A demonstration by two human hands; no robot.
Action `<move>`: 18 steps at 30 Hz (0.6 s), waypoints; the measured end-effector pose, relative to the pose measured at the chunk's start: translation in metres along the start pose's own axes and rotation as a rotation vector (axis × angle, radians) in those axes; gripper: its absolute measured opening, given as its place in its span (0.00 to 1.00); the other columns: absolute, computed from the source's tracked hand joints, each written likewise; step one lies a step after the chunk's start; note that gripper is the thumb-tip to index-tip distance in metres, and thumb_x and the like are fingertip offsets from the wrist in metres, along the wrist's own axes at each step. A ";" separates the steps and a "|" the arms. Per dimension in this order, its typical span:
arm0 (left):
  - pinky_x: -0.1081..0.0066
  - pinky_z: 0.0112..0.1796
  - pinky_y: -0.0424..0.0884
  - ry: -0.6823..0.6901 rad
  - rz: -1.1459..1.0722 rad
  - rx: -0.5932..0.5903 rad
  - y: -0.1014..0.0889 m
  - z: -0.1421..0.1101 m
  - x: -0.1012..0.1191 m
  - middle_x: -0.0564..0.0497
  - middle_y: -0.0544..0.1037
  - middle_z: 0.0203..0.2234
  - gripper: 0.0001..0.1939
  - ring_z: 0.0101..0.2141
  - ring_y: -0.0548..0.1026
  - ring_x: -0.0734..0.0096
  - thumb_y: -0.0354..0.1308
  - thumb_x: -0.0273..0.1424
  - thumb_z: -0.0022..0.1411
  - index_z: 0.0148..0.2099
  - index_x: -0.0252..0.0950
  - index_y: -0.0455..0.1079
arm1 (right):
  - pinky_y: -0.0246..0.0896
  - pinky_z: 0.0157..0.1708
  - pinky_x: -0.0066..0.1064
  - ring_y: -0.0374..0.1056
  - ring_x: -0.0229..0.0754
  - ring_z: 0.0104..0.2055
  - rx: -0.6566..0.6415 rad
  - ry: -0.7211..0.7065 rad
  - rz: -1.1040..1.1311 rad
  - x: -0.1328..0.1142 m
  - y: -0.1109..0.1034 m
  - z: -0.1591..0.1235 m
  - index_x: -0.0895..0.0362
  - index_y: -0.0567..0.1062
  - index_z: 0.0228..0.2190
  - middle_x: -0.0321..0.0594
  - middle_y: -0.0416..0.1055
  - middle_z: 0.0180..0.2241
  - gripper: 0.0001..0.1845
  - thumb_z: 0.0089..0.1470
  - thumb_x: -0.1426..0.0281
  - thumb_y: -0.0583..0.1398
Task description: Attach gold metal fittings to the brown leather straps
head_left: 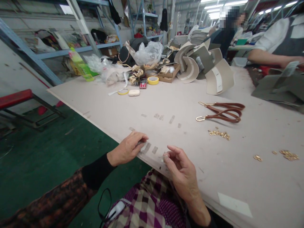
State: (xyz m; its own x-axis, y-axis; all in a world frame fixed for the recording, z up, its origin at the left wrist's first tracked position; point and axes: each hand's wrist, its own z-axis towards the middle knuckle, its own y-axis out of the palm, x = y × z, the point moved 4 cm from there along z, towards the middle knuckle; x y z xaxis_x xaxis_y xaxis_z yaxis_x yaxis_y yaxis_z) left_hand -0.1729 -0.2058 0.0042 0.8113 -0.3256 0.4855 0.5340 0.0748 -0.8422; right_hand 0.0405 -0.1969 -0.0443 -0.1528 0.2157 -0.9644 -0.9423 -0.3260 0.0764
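At the table's near edge, my left hand (130, 146) rests with its fingers bent and together, tips down by the grey tape patches (147, 148) on the tabletop. What lies under those fingertips, if anything, is hidden. My right hand (181, 171) is a little to the right, thumb and fingers curled toward each other. A tiny pale bit shows at its thumb tip, too small to name. Farther right lie brown leather straps (229, 116) with gold clasps. Small gold metal pieces (219, 134) are heaped in front of them, and gold rings (288, 155) sit at the far right.
A yellow tape roll (153, 80), a red phone (142, 83) and a pale oval case (134, 92) lie before a pile of plastic bags (149, 52). Grey curved panels (219, 76) stand at the back. A co-worker's arm (270, 58) is at right. A red stool (16, 98) stands left.
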 end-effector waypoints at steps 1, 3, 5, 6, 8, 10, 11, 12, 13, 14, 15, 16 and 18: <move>0.64 0.45 0.67 -0.005 0.001 -0.025 -0.001 0.003 0.001 0.49 0.73 0.38 0.10 0.42 0.69 0.64 0.49 0.22 0.63 0.46 0.37 0.65 | 0.65 0.36 0.28 0.70 0.38 0.37 0.003 0.002 -0.001 0.000 0.000 0.000 0.55 0.71 0.49 0.38 0.72 0.37 0.14 0.62 0.67 0.60; 0.64 0.44 0.67 -0.024 0.004 -0.056 -0.002 0.009 0.002 0.49 0.73 0.38 0.11 0.41 0.69 0.64 0.49 0.23 0.63 0.46 0.37 0.65 | 0.65 0.37 0.28 0.70 0.39 0.37 0.005 0.005 -0.005 0.000 0.000 0.000 0.55 0.71 0.49 0.38 0.72 0.37 0.14 0.62 0.66 0.60; 0.64 0.43 0.67 -0.040 0.012 -0.056 -0.001 0.013 0.001 0.50 0.72 0.37 0.09 0.40 0.69 0.64 0.49 0.24 0.64 0.45 0.37 0.66 | 0.65 0.38 0.29 0.69 0.39 0.37 0.001 0.012 -0.005 0.001 0.000 -0.001 0.55 0.71 0.49 0.38 0.71 0.37 0.14 0.62 0.66 0.60; 0.64 0.42 0.66 -0.046 0.017 -0.047 0.000 0.014 0.001 0.50 0.72 0.36 0.08 0.39 0.69 0.64 0.50 0.24 0.64 0.45 0.37 0.66 | 0.65 0.38 0.29 0.69 0.39 0.37 0.000 0.015 -0.003 0.001 0.000 -0.001 0.55 0.71 0.49 0.39 0.71 0.37 0.14 0.62 0.66 0.60; 0.64 0.42 0.66 -0.054 0.020 -0.021 0.003 0.013 0.000 0.50 0.71 0.34 0.07 0.39 0.68 0.64 0.50 0.24 0.64 0.43 0.37 0.66 | 0.65 0.38 0.28 0.69 0.38 0.37 -0.002 0.017 0.001 0.002 0.001 -0.001 0.55 0.71 0.49 0.39 0.71 0.37 0.14 0.63 0.66 0.60; 0.64 0.42 0.66 -0.062 0.021 -0.002 0.006 0.010 -0.001 0.50 0.70 0.33 0.05 0.38 0.68 0.64 0.50 0.25 0.64 0.42 0.36 0.65 | 0.64 0.37 0.28 0.69 0.38 0.36 -0.004 0.017 0.006 0.003 0.001 -0.002 0.55 0.71 0.49 0.38 0.71 0.37 0.14 0.63 0.66 0.60; 0.64 0.42 0.67 -0.065 0.023 0.006 0.007 0.008 -0.001 0.50 0.70 0.33 0.05 0.38 0.68 0.64 0.50 0.25 0.65 0.42 0.36 0.65 | 0.64 0.37 0.28 0.69 0.38 0.36 -0.006 0.016 0.008 0.003 0.001 -0.002 0.55 0.71 0.49 0.38 0.71 0.36 0.14 0.63 0.66 0.60; 0.63 0.43 0.67 -0.068 0.021 0.018 0.008 0.007 -0.001 0.50 0.70 0.34 0.05 0.39 0.68 0.64 0.50 0.25 0.65 0.43 0.36 0.64 | 0.64 0.36 0.27 0.69 0.37 0.36 -0.007 0.015 0.009 0.003 0.001 -0.002 0.55 0.71 0.49 0.38 0.71 0.36 0.13 0.63 0.67 0.60; 0.63 0.44 0.67 -0.068 0.016 0.032 0.009 0.005 -0.002 0.50 0.70 0.35 0.06 0.40 0.68 0.64 0.50 0.25 0.65 0.44 0.35 0.64 | 0.64 0.36 0.27 0.69 0.37 0.35 -0.008 0.012 0.009 0.002 0.001 -0.002 0.55 0.71 0.49 0.38 0.71 0.36 0.13 0.63 0.67 0.60; 0.63 0.45 0.67 -0.066 0.007 0.044 0.009 0.003 -0.003 0.49 0.70 0.37 0.07 0.41 0.69 0.64 0.50 0.25 0.65 0.46 0.35 0.64 | 0.64 0.36 0.27 0.69 0.38 0.35 -0.009 0.007 0.008 0.002 0.001 -0.002 0.55 0.71 0.49 0.38 0.71 0.36 0.13 0.63 0.67 0.60; 0.62 0.46 0.68 -0.064 -0.004 0.056 0.010 0.002 -0.004 0.49 0.70 0.38 0.08 0.42 0.69 0.65 0.51 0.25 0.65 0.47 0.36 0.63 | 0.64 0.37 0.28 0.69 0.38 0.36 -0.009 0.001 0.005 0.001 0.001 -0.002 0.55 0.71 0.48 0.38 0.71 0.36 0.13 0.62 0.67 0.60; 0.62 0.46 0.68 -0.060 -0.013 0.064 0.010 0.001 -0.004 0.48 0.71 0.40 0.09 0.43 0.69 0.65 0.51 0.25 0.65 0.49 0.36 0.63 | 0.64 0.37 0.28 0.69 0.38 0.36 -0.009 -0.006 0.003 0.001 0.000 -0.002 0.56 0.71 0.48 0.38 0.71 0.36 0.13 0.62 0.67 0.60; 0.63 0.47 0.68 -0.054 -0.023 0.067 0.011 0.000 -0.006 0.49 0.71 0.41 0.11 0.44 0.69 0.65 0.51 0.24 0.65 0.49 0.37 0.62 | 0.65 0.37 0.29 0.69 0.39 0.36 -0.011 -0.015 0.003 0.001 0.000 -0.002 0.56 0.71 0.48 0.39 0.71 0.36 0.13 0.62 0.67 0.60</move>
State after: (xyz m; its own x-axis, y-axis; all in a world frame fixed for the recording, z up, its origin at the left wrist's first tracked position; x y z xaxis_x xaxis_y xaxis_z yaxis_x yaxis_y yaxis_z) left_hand -0.1718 -0.2030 -0.0075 0.8093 -0.2771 0.5180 0.5660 0.1316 -0.8139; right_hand 0.0410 -0.1982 -0.0453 -0.1603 0.2285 -0.9603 -0.9385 -0.3366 0.0766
